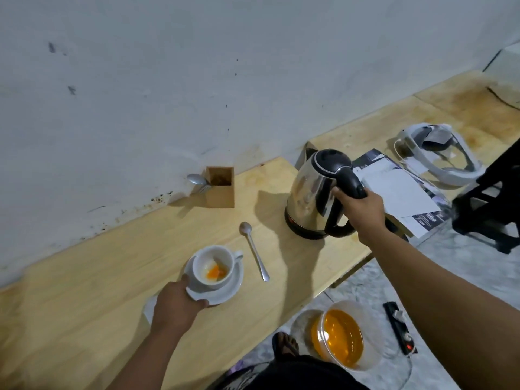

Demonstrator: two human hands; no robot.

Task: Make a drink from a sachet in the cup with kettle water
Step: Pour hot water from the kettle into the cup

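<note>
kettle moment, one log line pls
right hand grips kettle handle | left hand holds saucer | cup: orange powder, unpoured | spoon on table

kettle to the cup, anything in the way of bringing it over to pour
Only the loose spoon lies on the wooden counter between the kettle and the cup. It is flat, so a lifted kettle should pass over it.

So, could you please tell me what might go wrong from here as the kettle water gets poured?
1. The cup is small and tilted on its saucer, which the left hand holds at the rim; hot water could splash those fingers.
2. The right hand must carry the kettle over the loose spoon; a knock could send it off the table.
</note>
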